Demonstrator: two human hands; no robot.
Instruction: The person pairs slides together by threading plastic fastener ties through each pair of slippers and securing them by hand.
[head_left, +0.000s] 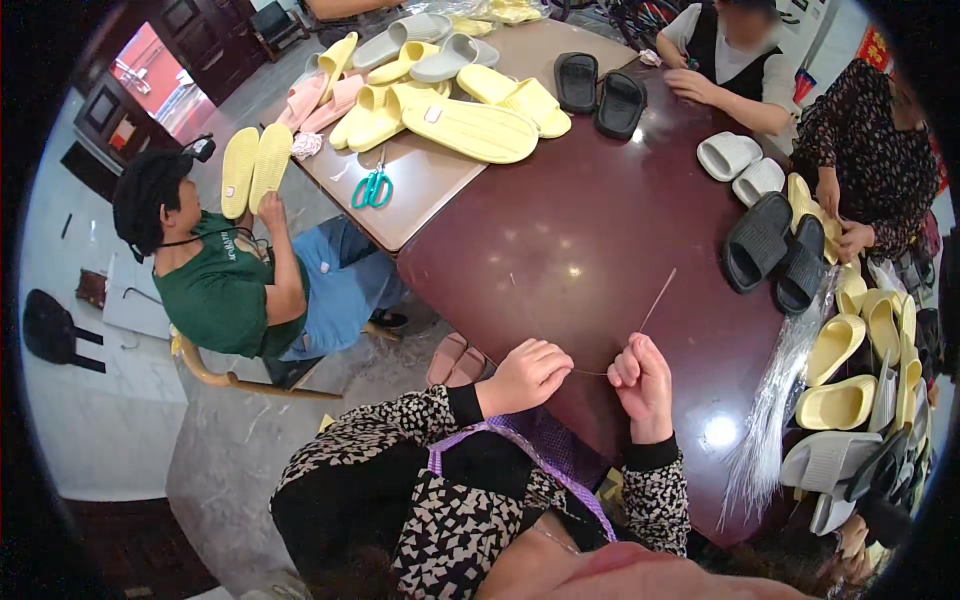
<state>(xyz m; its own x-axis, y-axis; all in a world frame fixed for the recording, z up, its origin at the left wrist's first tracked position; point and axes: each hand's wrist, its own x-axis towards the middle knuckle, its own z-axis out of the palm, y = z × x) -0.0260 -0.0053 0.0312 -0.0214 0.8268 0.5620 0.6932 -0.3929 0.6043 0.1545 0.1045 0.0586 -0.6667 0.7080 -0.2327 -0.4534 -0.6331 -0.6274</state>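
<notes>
Above the near edge of the dark red table, my left hand (527, 377) and my right hand (641, 377) are both closed in a pinch. A thin brownish strand (658, 300) runs between them, a short length apart. From my right fingers its free end sticks up and away over the table. Whether it is thread or wire is too fine to tell. A small pale scrap (513, 279) lies on the tabletop beyond my hands.
Yellow slippers (470, 128) pile up at the far left near teal scissors (372, 188). Black slippers (757, 240) and a bundle of clear strands (765, 430) lie right, beside more stacked slippers (836, 403). A seated person (235, 270) holds yellow slippers; two others sit opposite and right.
</notes>
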